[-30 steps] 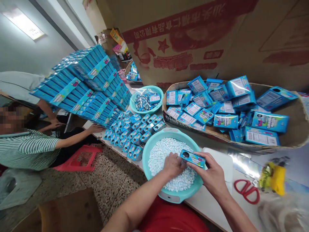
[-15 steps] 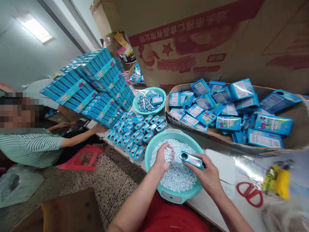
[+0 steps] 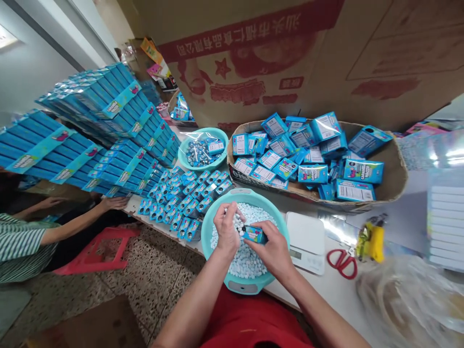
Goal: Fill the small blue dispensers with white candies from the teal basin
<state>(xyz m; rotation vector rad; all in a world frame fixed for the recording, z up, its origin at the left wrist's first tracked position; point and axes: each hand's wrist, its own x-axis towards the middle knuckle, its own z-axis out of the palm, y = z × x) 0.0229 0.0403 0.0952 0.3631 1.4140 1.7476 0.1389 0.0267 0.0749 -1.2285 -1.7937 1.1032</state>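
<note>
Over a turquoise basin (image 3: 209, 227) filled with small white candies (image 3: 250, 266), my two hands come together. My left hand (image 3: 227, 229) is cupped around a handful of the candies. In my right hand (image 3: 273, 246) is a small blue candy box (image 3: 254, 234), gripped between thumb and fingers. The box lies on its side, its end with the round hole against the candies in my left palm. Several blue boxes (image 3: 190, 205) stand in rows on the table, left of the basin, with round holes on top.
An open carton (image 3: 398, 179) of loose blue boxes stands behind the basin. To the right are a white scale (image 3: 306, 227), red-handled scissors (image 3: 342, 264) and a plastic bag (image 3: 406, 299). Stacked box packs (image 3: 119, 116) rise at left, near a co-worker's arm (image 3: 79, 220) and red stool (image 3: 97, 251).
My right hand has brought the box left and turned its holed end to my left hand, which now meets it with the candies. The camera view has swung right.
</note>
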